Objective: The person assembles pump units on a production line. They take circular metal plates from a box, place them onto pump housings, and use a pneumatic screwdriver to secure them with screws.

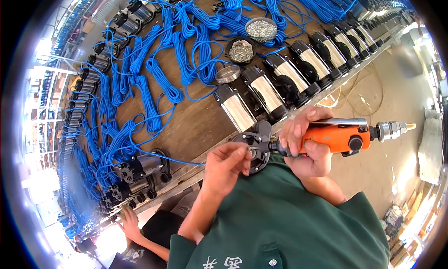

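Apparently mid-fastening: left of the black pump cap [262,147], the worker's left hand [225,164] bends inward, thumb and fingertips nearly pinched at its face; what they hold, if anything, is unclear. On the cap, bright screws [257,169] sit in place; tightening probably remains. Rightward, the right hand [305,164] curls firmly around an orange driver [339,139], nose toward the cap.

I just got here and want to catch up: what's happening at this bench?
A person in a green shirt grips an orange power tool in the right hand, its nose at a black round part. The left hand has its fingertips at that part too. Silver-bodied motors line the bench edge, blue cable bundles beyond.
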Available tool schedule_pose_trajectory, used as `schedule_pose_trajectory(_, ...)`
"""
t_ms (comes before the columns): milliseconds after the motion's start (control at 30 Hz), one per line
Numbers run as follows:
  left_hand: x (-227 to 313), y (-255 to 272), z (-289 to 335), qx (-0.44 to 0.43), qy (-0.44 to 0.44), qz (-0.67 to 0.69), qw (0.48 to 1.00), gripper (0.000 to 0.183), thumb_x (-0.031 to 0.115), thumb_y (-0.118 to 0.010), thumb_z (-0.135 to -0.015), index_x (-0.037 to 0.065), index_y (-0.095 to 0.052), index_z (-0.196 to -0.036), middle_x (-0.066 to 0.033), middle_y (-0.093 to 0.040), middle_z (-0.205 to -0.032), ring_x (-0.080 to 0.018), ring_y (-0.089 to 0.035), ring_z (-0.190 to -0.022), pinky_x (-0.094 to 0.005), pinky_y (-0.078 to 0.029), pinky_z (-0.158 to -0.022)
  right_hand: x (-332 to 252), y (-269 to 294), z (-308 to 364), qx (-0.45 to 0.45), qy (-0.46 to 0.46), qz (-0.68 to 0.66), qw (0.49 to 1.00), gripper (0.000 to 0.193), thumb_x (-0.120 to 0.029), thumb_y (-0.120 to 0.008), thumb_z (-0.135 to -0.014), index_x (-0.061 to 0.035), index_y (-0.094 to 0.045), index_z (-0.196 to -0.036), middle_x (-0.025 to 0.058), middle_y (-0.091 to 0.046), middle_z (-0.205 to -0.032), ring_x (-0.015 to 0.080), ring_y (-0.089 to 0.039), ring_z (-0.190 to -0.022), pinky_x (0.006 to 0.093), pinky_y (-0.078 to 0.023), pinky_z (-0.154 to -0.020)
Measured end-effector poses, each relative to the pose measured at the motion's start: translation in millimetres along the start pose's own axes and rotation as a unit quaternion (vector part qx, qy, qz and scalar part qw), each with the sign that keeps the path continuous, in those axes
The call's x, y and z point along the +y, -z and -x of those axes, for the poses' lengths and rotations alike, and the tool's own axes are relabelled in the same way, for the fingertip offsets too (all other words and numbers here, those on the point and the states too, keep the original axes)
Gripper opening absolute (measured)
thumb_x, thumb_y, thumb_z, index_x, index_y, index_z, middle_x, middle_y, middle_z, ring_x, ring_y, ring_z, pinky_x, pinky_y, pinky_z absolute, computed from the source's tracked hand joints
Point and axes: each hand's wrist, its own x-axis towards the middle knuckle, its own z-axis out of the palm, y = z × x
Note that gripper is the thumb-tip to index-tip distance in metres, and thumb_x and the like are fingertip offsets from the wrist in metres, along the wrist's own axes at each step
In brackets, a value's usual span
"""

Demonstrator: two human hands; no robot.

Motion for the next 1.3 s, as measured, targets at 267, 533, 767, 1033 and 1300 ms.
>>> schedule_pose_trajectory(267, -8.0, 8.2, 16.1, 0.002, -0.035, 0.037, 0.999, 0.016, 0.015, -0.064, -0.090, -0.001, -0.061, -0.092, -0.0104, -0.065, -0.076, -0.0152, -0.060, -0.056, -0.0253, -0.047, -0.045, 3.2, -6.4, 7.0, -0.016, -0.056, -0.026, 0.998, 0.038, -0.011, -0.050, -0.079, -0.0021, -0.043, -0.115, 0.0091, -0.052, -0.091, 0.0110, -0.049, -0.055, 0.0308, -0.045, -0.059)
schedule_pose_trajectory(533, -23.9, 35.0, 27.0, 0.075, -0.080, -0.134, 0.985, 0.019, 0.016, -0.068, -0.088, -0.003, -0.065, -0.087, -0.0063, -0.059, -0.061, -0.0072, -0.045, -0.043, -0.0194, -0.031, -0.039, 20.1, -9.1, 29.4, -0.055, -0.104, -0.030, 0.993, 0.035, -0.006, -0.057, -0.079, -0.0029, -0.043, -0.110, 0.0120, -0.054, -0.088, 0.0144, -0.051, -0.056, 0.0322, -0.047, -0.059)
schedule_pose_trajectory(767, -23.7, 52.1, 18.7, 0.083, -0.228, -0.438, 0.866, 0.023, 0.003, -0.077, -0.074, 0.004, -0.073, -0.096, 0.0008, -0.060, -0.064, -0.0036, -0.046, -0.055, -0.0191, -0.036, -0.051, 46.6, -1.6, 40.7, -0.075, -0.123, 0.036, 0.989, 0.034, -0.003, -0.051, -0.076, -0.0032, -0.044, -0.109, 0.0106, -0.051, -0.087, 0.0142, -0.050, -0.058, 0.0312, -0.046, -0.059)
schedule_pose_trajectory(1033, -20.8, 67.1, 7.5, 0.113, -0.219, -0.375, 0.894, 0.022, 0.005, -0.078, -0.074, 0.004, -0.073, -0.095, 0.0065, -0.041, -0.058, -0.0034, -0.034, -0.054, -0.0209, -0.028, -0.049, 66.8, -17.1, 28.9, -0.125, -0.110, 0.068, 0.984, 0.034, -0.008, -0.054, -0.076, -0.0020, -0.045, -0.108, 0.0113, -0.051, -0.086, 0.0135, -0.049, -0.055, 0.0306, -0.047, -0.058)
schedule_pose_trajectory(1300, -28.8, 69.1, 8.5, 0.117, -0.274, -0.297, 0.907, 0.035, 0.001, -0.077, -0.073, 0.002, -0.061, -0.103, 0.0065, -0.042, -0.057, -0.0021, -0.035, -0.054, -0.0198, -0.028, -0.049, 69.7, -28.7, 19.3, -0.169, -0.184, 0.083, 0.965, 0.033, 0.008, -0.046, -0.072, -0.0003, -0.045, -0.104, 0.0124, -0.054, -0.084, 0.0149, -0.053, -0.062, 0.0293, -0.049, -0.060)
